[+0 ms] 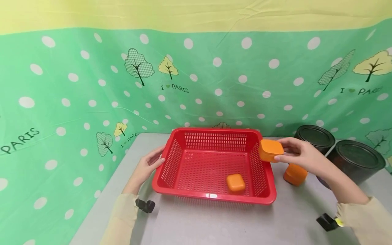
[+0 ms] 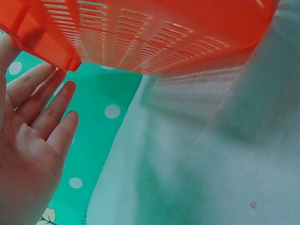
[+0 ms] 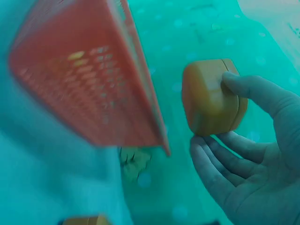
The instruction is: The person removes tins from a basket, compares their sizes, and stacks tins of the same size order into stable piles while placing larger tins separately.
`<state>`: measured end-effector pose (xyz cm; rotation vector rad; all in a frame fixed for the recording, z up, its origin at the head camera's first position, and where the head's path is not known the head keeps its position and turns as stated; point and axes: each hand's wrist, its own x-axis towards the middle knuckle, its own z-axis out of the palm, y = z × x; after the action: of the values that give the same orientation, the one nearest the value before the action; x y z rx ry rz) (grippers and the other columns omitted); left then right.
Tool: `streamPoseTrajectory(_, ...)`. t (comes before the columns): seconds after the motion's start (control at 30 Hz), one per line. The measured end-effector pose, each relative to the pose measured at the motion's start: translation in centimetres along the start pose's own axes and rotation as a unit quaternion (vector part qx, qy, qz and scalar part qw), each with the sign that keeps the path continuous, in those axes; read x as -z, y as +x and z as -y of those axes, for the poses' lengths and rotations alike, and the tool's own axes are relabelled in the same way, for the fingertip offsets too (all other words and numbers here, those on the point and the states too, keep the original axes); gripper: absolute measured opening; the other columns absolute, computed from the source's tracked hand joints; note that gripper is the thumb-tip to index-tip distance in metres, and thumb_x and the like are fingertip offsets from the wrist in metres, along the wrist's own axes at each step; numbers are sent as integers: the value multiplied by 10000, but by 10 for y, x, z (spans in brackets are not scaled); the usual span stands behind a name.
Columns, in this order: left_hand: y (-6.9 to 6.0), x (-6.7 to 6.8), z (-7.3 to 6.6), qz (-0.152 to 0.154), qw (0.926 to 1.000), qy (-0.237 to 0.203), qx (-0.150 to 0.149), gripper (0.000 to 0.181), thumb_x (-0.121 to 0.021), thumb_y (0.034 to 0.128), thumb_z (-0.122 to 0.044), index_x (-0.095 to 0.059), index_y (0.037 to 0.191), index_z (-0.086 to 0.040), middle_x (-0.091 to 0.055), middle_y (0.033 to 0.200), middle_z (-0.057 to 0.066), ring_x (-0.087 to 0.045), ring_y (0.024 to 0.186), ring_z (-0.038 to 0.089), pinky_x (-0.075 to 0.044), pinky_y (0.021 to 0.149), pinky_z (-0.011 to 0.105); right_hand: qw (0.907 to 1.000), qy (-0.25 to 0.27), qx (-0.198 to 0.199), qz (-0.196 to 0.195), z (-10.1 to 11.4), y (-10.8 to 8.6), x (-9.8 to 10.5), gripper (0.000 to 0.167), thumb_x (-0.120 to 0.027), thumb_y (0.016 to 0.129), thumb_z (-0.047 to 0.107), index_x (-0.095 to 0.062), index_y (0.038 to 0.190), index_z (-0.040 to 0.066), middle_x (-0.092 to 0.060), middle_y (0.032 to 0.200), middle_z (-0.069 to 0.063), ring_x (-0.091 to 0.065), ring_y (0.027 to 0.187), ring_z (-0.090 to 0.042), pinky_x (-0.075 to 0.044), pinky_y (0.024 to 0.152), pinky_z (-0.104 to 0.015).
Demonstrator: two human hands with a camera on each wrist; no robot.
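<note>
A red plastic basket (image 1: 211, 195) with slotted walls stands on the table, with one small orange lidded box (image 1: 235, 183) inside near its front right. My left hand (image 1: 149, 167) is at the basket's left rim, its thumb over the edge and the fingers outside beneath it. Between thumb and fingertips, my right hand (image 1: 301, 154) pinches another orange lidded box (image 3: 211, 98) above the basket's right rim. In the right wrist view that box hangs beside the basket's wall. A third orange box (image 1: 295, 174) sits on the table right of the basket, below my right hand.
Two dark cans with lids stand at the back right: one black can (image 1: 315, 136) farther back, another dark can (image 1: 356, 161) nearer, partly behind my right forearm. A green and yellow printed cloth (image 1: 196, 75) hangs behind the grey-white table (image 1: 196, 221).
</note>
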<state>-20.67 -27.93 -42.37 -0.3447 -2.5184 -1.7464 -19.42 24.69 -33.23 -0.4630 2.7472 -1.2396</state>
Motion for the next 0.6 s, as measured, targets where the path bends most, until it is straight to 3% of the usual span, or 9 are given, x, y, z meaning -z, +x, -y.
streamPoseTrajectory(0.1, 0, 0, -1, -4, 10000, 16, 57, 541, -636, 977, -149, -464, 1482, -61, -424, 1564, 161, -498, 1313, -33, -409, 1043, 73, 9993, -74, -222, -291, -15, -12, 3, 574, -732, 910, 302, -516, 1348, 0, -626, 1227, -189, -588, 897, 100, -576, 735, -155)
streamPoseTrajectory(0.3, 0, -1, -3, 19, 9999, -37, 125, 547, -631, 981, -154, -453, 1491, -68, -410, 1573, 161, -432, 1424, 315, -426, 1014, 62, 9942, -447, -629, -744, -47, -30, 3, 666, -749, 890, 353, -492, 1362, -40, -617, 1257, -271, -484, 843, 231, -523, 678, -93)
streamPoseTrajectory(0.6, 0, -1, -3, 21, 9999, -60, 96, 545, -627, 981, -139, -451, 1492, -66, -409, 1573, 163, -431, 1422, 348, -439, 1004, 69, 9852, -588, -837, -1373, -78, -48, -5, 639, -795, 850, 314, -528, 1275, -83, -676, 1120, -283, -477, 756, 254, -465, 611, -25)
